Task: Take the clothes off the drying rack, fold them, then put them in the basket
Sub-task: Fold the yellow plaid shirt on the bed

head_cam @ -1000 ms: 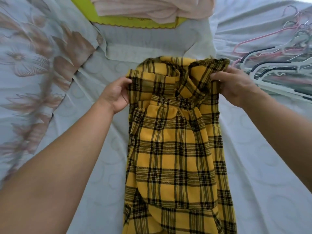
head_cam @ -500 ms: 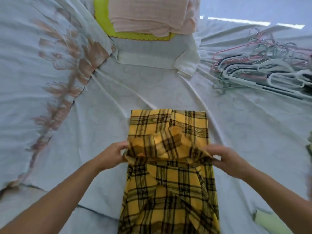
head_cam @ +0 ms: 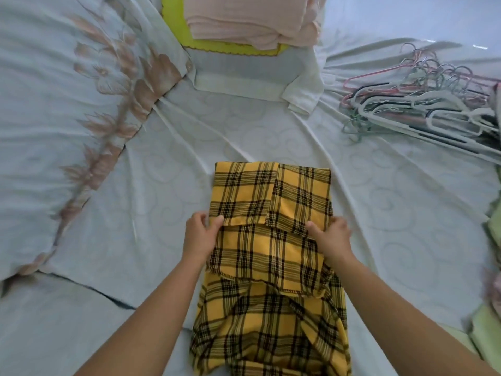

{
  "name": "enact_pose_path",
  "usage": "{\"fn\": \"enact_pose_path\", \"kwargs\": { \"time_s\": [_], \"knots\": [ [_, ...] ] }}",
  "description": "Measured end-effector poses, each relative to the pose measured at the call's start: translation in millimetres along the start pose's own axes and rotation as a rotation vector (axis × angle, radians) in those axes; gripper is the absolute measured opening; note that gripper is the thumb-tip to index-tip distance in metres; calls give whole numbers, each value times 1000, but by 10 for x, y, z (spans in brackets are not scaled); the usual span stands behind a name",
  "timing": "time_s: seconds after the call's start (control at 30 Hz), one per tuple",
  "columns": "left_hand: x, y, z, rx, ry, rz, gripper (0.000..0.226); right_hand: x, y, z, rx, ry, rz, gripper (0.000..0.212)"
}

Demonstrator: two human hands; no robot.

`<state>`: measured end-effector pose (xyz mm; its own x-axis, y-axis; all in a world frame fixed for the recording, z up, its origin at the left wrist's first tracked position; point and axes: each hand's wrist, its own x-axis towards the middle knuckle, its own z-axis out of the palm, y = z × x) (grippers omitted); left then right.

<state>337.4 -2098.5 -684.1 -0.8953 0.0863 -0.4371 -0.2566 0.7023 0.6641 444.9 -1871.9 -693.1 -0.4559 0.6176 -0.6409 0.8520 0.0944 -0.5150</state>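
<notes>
**Plaid half-folded, one hand on each side**

Bed (head_cam: 271, 126) first: pale sheet w/ swirl print, and it carries everything. Yellow plaid garment (head_cam: 271, 253) lies mid-bed toward the near edge. Its long axis runs straight from us to the far edge. The far end is doubled over, so a flap edge crosses it betw. our hands, and the near part is loose and rumpled.

Basket (head_cam: 173, 33), lime, sits toward the far edge w/ a pink folded stack (head_cam: 252, 20) in it. It's well apart from the plaid, roughly in line w/ that long axis, a bit left. Hangers (head_cam: 423, 104) are piled toward the far right corner.

Left hand (head_cam: 200, 237) is at the plaid's left side, right hand (head_cam: 332, 237) at its right side. They're level w/ each other, so neither is nearer. Both arms reach fwd, about parallel. Each hand pinches the cloth's side, thumb on top and fingers curled at the edge; how far under they go we can't tell. We judge the next fold runs along the long axis.
</notes>
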Motion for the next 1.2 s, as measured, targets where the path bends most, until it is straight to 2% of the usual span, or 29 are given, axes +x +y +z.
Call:
{"fn": "enact_pose_path", "kwargs": {
  "time_s": [0.03, 0.07, 0.13, 0.17, 0.23, 0.33, 0.4, 0.43, 0.53, 0.57, 0.63, 0.67, 0.73, 0.77, 0.83, 0.9, 0.93, 1.0, 1.03, 1.1, 1.13, 1.2],
  "knots": [
    [63, 42, 13, -139, -29, -146, 45, 100, 16, 40, 100, -36, 88, 65],
    [129, 62, 20, -196, -66, -213, 42, 164, 21, 36, 179, -75, 114, 56],
    [219, 51, 43, -199, -111, -207, 32, 247, 51, -62, 358, -109, 106, 28],
    [224, 60, 41, -219, -126, -196, 31, 270, 63, -131, 479, -126, 121, 20],
    [184, 26, 54, -238, -200, -178, 33, 311, 125, -239, 592, -139, 152, 21],
    [96, -22, 105, -230, -285, -190, 29, 311, 232, -217, 329, -18, 53, 28],
    [114, -49, 119, -275, -228, -226, 25, 216, 210, -128, 217, -7, -7, 32],
    [142, -83, 134, -290, -198, -239, 25, 204, 216, -108, 220, -51, 28, 31],
    [177, -130, 171, -152, -164, -205, 23, 219, 263, -120, 577, -186, 193, 18],
    [163, -134, 184, -107, -147, -186, 27, 228, 283, -134, 590, -175, 187, 18],
    [110, -145, 192, 90, -43, -108, 47, 220, 314, -126, 323, -69, 74, 28],
    [89, -134, 197, 239, 48, 24, 55, 215, 317, -89, 176, 36, -16, 33],
    [72, -134, 285, 468, 135, 427, 58, 139, 226, 33, -1, 245, -275, 43],
    [70, -120, 355, 565, 72, 581, 58, 106, 169, 123, -79, 289, -409, 46],
    [43, -92, 492, 826, -221, 702, 63, 108, 180, 309, -324, 266, -596, 48],
    [54, -142, 578, 1005, -473, 641, 63, 177, 325, 424, -589, 152, -611, 54],
    [88, -158, 590, 1025, -519, 607, 62, 219, 378, 438, -690, 119, -590, 60],
    [138, -132, 581, 987, -538, 605, 62, 312, 403, 419, -756, 84, -577, 66],
    [125, -142, 541, 919, -530, 603, 62, 308, 382, 399, -715, 13, -566, 65],
    [9, -215, 439, 633, -350, 573, 63, 185, 376, 330, -563, -12, -543, 67],
    [-98, -300, 380, 456, -215, 495, 64, 81, 410, 268, -447, 44, -510, 69],
    [-357, -535, 257, 175, -24, 174, 62, -175, 595, 145, -227, 188, -364, 66]
  ]
}}
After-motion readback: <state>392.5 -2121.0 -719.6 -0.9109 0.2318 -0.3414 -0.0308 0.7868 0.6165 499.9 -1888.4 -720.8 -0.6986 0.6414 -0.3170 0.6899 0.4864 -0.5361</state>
